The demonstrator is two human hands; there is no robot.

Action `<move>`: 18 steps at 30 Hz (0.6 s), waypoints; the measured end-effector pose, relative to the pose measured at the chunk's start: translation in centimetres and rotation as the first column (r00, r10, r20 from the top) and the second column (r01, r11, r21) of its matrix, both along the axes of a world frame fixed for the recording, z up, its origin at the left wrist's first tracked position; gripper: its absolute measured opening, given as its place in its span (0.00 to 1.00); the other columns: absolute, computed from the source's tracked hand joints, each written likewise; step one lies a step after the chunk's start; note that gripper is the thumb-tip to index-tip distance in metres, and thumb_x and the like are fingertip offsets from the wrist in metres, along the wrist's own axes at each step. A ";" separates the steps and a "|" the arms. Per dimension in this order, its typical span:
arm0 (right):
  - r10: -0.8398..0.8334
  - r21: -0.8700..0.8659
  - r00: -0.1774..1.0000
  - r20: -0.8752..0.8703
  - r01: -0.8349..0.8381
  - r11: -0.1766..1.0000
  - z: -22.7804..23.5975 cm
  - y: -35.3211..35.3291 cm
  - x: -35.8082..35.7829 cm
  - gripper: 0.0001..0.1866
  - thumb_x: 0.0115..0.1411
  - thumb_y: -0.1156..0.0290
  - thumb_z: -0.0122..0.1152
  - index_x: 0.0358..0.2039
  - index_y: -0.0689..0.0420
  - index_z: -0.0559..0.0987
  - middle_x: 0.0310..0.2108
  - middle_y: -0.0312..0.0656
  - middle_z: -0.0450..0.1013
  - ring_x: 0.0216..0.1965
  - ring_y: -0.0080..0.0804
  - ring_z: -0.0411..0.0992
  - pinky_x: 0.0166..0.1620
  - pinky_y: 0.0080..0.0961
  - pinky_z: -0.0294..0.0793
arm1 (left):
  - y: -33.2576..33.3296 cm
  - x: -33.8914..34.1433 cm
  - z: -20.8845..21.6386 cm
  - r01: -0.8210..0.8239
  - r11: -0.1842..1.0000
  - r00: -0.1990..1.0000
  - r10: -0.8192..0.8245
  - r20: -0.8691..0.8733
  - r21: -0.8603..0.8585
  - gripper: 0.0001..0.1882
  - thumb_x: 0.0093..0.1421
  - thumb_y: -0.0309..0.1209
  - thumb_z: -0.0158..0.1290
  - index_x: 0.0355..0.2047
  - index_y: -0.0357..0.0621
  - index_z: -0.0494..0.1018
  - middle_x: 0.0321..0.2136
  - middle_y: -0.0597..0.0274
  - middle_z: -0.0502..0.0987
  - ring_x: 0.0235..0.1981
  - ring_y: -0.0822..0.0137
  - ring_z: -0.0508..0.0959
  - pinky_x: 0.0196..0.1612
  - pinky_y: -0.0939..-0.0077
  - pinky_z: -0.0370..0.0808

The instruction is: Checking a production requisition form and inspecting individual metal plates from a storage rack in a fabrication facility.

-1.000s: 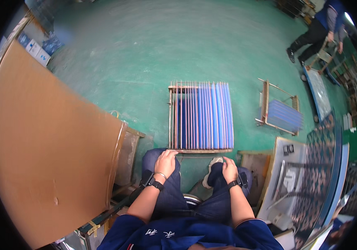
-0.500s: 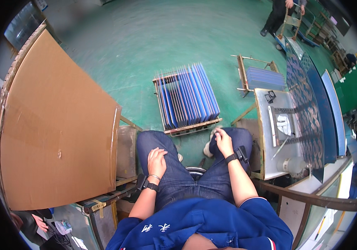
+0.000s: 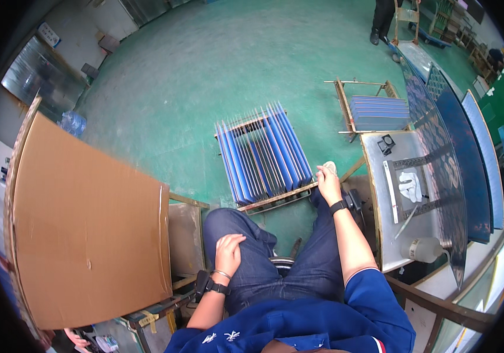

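Observation:
My left hand (image 3: 229, 253) rests on my left thigh, its fingers lying across the jeans with nothing in them. Over my right knee, beside the front right corner of a floor rack (image 3: 281, 198), is my right hand (image 3: 329, 183). Its fingers are loosely bent and apart, and no object shows in them; whether they touch the rack I cannot tell. Thin blue panels (image 3: 290, 150) stand upright in a row in that rack. Each wrist has a black strap with a small black device.
A brown cardboard sheet (image 3: 90, 229) leans at left. On the right, a bench (image 3: 375, 203) carries a white glove (image 3: 409, 187), a plastic bottle (image 3: 424, 250) and tall dark patterned panels (image 3: 440, 141). Another rack (image 3: 340, 106) holds blue panels; a person (image 3: 382, 23) stands beyond.
My right hand has moved forward and right, closer to the rack's corner, and my right leg has swung outward. My left hand stays on the thigh. The view has shifted.

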State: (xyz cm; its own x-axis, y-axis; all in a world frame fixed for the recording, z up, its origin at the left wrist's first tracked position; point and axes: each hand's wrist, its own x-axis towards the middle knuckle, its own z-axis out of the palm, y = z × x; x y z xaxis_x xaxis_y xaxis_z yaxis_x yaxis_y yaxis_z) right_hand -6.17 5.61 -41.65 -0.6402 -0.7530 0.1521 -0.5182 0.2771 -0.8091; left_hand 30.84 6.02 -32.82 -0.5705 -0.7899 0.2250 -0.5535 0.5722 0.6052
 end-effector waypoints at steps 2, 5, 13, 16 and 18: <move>-0.014 0.018 0.992 0.127 0.012 1.000 -1.6 -2.3 -0.8 0.13 0.58 0.68 0.49 0.41 0.57 0.75 0.33 0.53 0.74 0.37 0.49 0.73 0.41 0.37 0.71 | 0.0 -0.1 -1.5 -0.006 0.998 1.000 0.006 0.005 0.069 0.14 0.46 0.16 0.44 0.30 0.44 0.75 0.35 0.60 0.76 0.42 0.58 0.73 0.49 0.65 0.65; -0.028 0.086 0.989 0.145 0.015 0.996 -3.2 -5.7 -1.8 0.13 0.57 0.67 0.49 0.41 0.57 0.75 0.34 0.54 0.74 0.37 0.51 0.72 0.40 0.40 0.71 | -0.4 -1.0 -2.0 -0.031 0.999 0.992 0.036 0.124 -0.040 0.13 0.46 0.18 0.46 0.27 0.46 0.76 0.33 0.62 0.77 0.45 0.57 0.72 0.53 0.62 0.62; 0.032 0.441 0.998 -0.061 -0.002 0.898 -8.7 -8.8 -2.7 0.15 0.54 0.69 0.53 0.42 0.59 0.74 0.28 0.56 0.74 0.33 0.50 0.74 0.37 0.41 0.74 | -2.2 -1.4 -3.5 -0.100 0.995 0.967 0.098 0.235 -0.006 0.10 0.44 0.21 0.49 0.24 0.50 0.76 0.30 0.68 0.76 0.43 0.61 0.72 0.50 0.65 0.61; 0.066 0.431 0.996 -0.058 -0.035 0.901 -8.7 -9.6 -2.5 0.15 0.53 0.68 0.55 0.41 0.59 0.74 0.28 0.55 0.74 0.32 0.51 0.74 0.37 0.41 0.74 | -2.8 -1.6 -3.4 -0.110 0.994 0.952 0.109 0.285 -0.010 0.10 0.43 0.21 0.49 0.23 0.51 0.76 0.29 0.69 0.76 0.43 0.61 0.72 0.51 0.66 0.61; 0.049 0.414 0.995 -0.088 -0.008 0.910 -9.6 -10.2 -2.8 0.14 0.52 0.67 0.57 0.38 0.58 0.76 0.27 0.55 0.74 0.32 0.50 0.74 0.36 0.42 0.74 | -3.1 -1.8 -3.4 -0.116 0.993 0.951 0.116 0.287 -0.017 0.10 0.43 0.21 0.49 0.23 0.52 0.76 0.29 0.69 0.76 0.42 0.62 0.72 0.51 0.67 0.61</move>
State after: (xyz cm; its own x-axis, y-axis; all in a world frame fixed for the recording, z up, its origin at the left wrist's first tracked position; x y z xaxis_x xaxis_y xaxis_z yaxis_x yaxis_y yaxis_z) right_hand -8.93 -4.59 -51.22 -0.6154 -0.7794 -0.1177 -0.5993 0.5596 -0.5725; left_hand 29.02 2.95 -36.26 -0.5157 -0.8543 0.0652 -0.7664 0.4939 0.4107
